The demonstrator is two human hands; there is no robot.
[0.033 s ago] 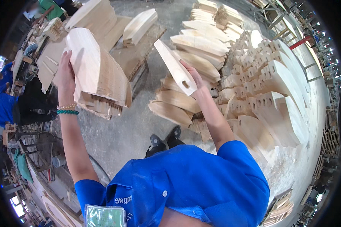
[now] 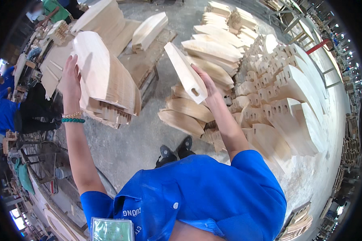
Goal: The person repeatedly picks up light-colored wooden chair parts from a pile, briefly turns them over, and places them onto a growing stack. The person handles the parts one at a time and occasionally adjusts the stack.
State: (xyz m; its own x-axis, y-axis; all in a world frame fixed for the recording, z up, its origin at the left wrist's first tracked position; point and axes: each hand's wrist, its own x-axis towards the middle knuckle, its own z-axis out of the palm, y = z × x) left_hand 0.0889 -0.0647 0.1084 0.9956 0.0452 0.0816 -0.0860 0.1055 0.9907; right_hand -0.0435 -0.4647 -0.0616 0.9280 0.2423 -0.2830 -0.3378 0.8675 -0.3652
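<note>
My left hand (image 2: 71, 78) lies flat, fingers stretched, against the left face of a stack of curved pale wooden boards (image 2: 108, 86) standing on edge on a low pallet (image 2: 147, 60). A beaded bracelet sits on that wrist. My right hand (image 2: 205, 82) is raised and grips one long pale wooden board (image 2: 184, 72) with a slot hole near its lower end, tilted in the air between the stack and the piles to the right. Under it lies a loose pile of similar boards (image 2: 185, 114) on the concrete floor.
Rows of notched wooden pieces (image 2: 287, 104) fill the right side, with more boards (image 2: 215, 46) behind. My shoes (image 2: 177, 149) stand on bare concrete by the pile. A person in blue (image 2: 6, 110) and machinery (image 2: 40, 160) are at the left.
</note>
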